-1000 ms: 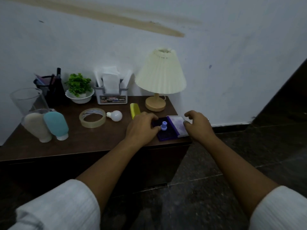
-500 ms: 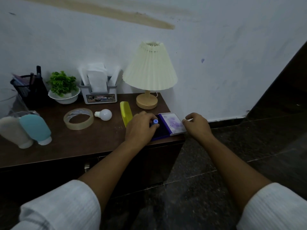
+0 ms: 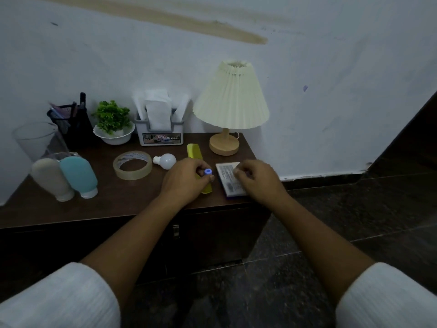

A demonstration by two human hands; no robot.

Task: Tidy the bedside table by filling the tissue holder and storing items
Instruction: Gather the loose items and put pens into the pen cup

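Note:
A grey tissue holder point(image 3: 163, 138) stuffed with white tissues point(image 3: 157, 112) stands at the back of the dark bedside table point(image 3: 118, 202). Near the table's front right corner lies a flat blue case point(image 3: 228, 178), closed, its printed label facing up. My right hand point(image 3: 257, 181) holds that case, its curled fingers over the right side. My left hand point(image 3: 184, 183) pinches a small blue-capped piece point(image 3: 207, 171) just left of the case, above a yellow comb point(image 3: 194, 150).
A pleated lamp point(image 3: 233, 98) stands at the back right. A light bulb point(image 3: 166, 160) and tape roll point(image 3: 132, 165) lie mid-table. On the left are two squeeze bottles point(image 3: 78, 176), a glass point(image 3: 33, 138), a pen holder point(image 3: 75, 124) and a potted plant point(image 3: 111, 117).
The case lay open with the blue-capped piece on it. My left hand lifted that piece away to the left, and the lid is now folded shut under my right hand.

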